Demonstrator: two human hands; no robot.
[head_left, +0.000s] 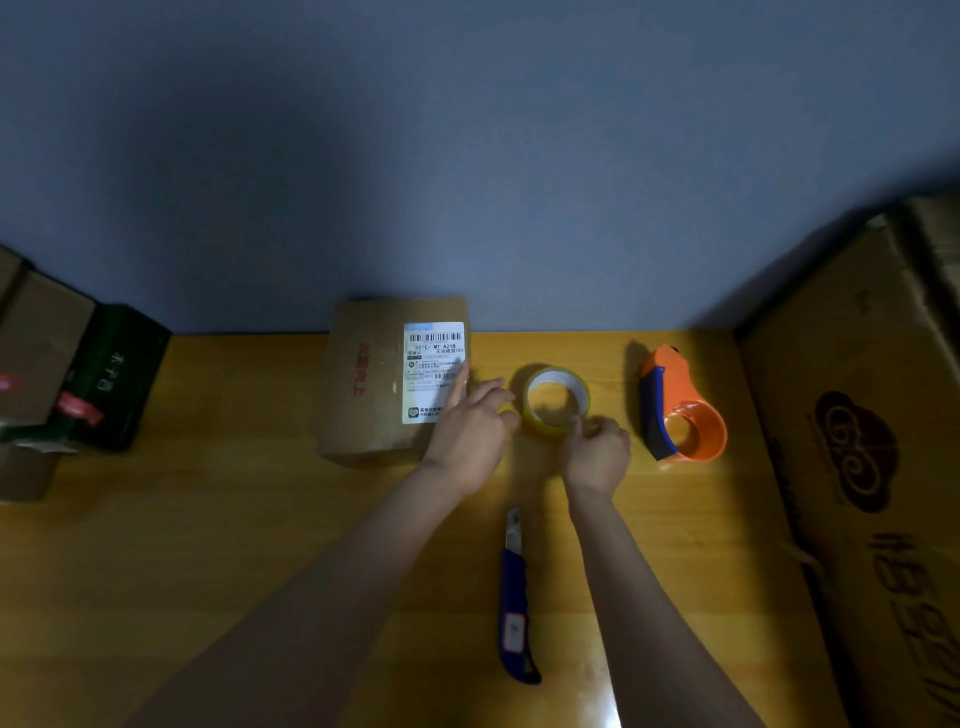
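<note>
A roll of clear tape lies flat on the wooden table, right of a small cardboard parcel with a white shipping label. My left hand reaches between parcel and roll, fingers fairly straight, fingertips at the label's right edge and next to the roll. My right hand is at the roll's near right rim, fingers curled and pinching there. Whether it holds the tape's loose end is too small to tell.
An orange and blue tape dispenser lies to the right of the roll. A blue utility knife lies near the front between my forearms. A large cardboard box stands at the right; stacked boxes stand at the left. A wall runs behind.
</note>
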